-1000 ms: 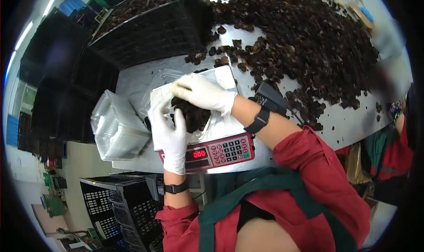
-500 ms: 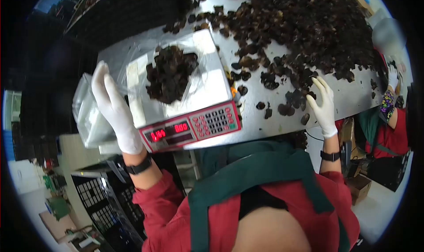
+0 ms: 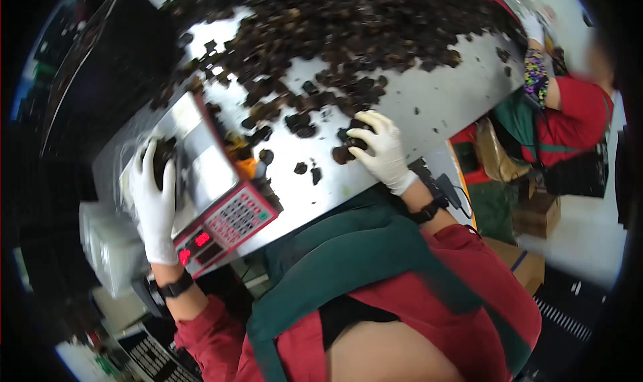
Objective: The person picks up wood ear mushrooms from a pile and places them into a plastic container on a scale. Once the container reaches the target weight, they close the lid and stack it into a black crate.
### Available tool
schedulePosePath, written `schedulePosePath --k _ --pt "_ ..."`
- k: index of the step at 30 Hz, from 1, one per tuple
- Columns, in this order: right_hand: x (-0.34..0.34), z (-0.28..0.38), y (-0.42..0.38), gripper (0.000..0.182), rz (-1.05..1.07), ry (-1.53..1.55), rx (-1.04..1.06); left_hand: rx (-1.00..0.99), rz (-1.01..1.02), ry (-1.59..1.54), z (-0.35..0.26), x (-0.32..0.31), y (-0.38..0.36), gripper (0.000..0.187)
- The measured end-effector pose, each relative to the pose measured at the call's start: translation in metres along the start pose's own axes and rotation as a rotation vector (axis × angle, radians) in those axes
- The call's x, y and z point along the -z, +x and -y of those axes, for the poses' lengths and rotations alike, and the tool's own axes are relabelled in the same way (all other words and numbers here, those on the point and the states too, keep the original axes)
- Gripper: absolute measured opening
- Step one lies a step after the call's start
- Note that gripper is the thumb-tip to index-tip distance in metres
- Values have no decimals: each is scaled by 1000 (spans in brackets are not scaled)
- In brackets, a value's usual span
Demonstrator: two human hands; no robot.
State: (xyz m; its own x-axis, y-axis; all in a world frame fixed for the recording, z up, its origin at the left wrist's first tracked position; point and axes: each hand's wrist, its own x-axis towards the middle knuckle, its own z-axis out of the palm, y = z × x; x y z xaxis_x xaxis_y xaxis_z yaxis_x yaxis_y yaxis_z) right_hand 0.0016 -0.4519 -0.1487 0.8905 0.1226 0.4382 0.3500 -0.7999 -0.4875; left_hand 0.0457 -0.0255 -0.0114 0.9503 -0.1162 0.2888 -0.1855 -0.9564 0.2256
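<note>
Right hand [image 3: 380, 151] now lower on tabletop [image 3: 435, 107] edge, grip closed around few dark dried pieces [image 3: 353, 137] pulled from big pile [image 3: 348, 27]; earlier fingers spread flat over scattered bits. Left hand [image 3: 154, 201] moved from beside scale [image 3: 214, 194] onto its pan, fingers loosely open, resting against dark heap [image 3: 163, 156] in clear bag there. View swung right; co-worker's sleeve [image 3: 536, 74] at far edge.

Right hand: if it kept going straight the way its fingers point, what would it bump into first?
The right hand points up-left across the table. It would probably first meet the dark pieces already under its fingertips, then the big pile beyond.
</note>
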Motion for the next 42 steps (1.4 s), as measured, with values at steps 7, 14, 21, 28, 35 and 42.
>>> schedulePosePath --k 7,14,21,28,35,42 --pt "-4 -30 30 19 -8 112 33 -57 -68 -22 15 0 -7 40" --pt "-11 -33 37 19 104 -1 52 92 -290 -94 -4 4 -15 46" --pt "-21 23 76 22 106 126 93 100 -413 -7 -23 17 -36 44" --pt "-48 31 86 22 447 -48 72 253 -466 -1 -20 26 -73 42" --pt "-25 123 172 15 411 617 146 352 -520 -126 8 24 -99 40" --pt "-105 271 217 20 217 576 860 324 -576 -347 17 11 -77 41"
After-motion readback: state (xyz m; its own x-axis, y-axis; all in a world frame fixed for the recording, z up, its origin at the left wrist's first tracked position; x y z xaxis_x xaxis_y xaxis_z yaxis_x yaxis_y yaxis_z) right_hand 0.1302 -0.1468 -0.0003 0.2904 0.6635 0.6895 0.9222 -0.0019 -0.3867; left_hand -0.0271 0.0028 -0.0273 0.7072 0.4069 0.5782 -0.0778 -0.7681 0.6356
